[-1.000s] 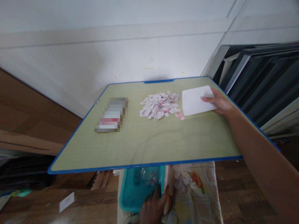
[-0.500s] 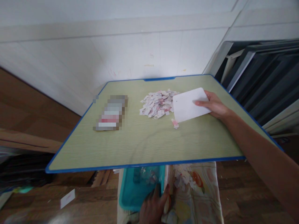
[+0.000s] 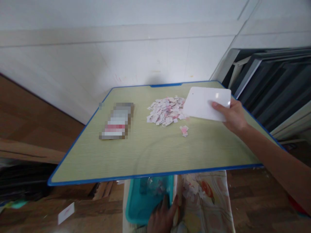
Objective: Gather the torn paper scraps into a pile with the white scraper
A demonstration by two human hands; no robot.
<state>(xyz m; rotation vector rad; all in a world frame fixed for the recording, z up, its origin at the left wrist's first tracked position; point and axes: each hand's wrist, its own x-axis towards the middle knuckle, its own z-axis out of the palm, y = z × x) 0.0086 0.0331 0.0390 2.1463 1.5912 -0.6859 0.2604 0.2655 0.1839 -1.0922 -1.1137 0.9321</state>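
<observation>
My right hand (image 3: 234, 113) grips a white glossy rectangular board (image 3: 204, 103) by its right end, thumb on the upper face. Its left edge is beside a heap of small paper pieces (image 3: 166, 111), mostly white with some pink. A small pink-and-white cluster of paper pieces (image 3: 184, 130) lies apart, just in front of the heap. Below the table's near edge, my left hand (image 3: 160, 216) is closed on the right rim of a teal tray (image 3: 138, 207), fingers inside and thumb on the outer side. Clear plastic and small pieces lie in the tray.
The green table (image 3: 102, 161) has a blue raised edge. A blurred-out flat object (image 3: 116, 121) lies at its left. More paper pieces (image 3: 193, 186) rest on the patterned cloth (image 3: 213, 207) beside the tray. Dark panels (image 3: 274, 74) lean at the right; a white card (image 3: 66, 213) lies on the floor.
My right hand has moved right with the white board, which has turned and tilted. The small cluster now shows fully apart from the board. My left hand stays at the tray.
</observation>
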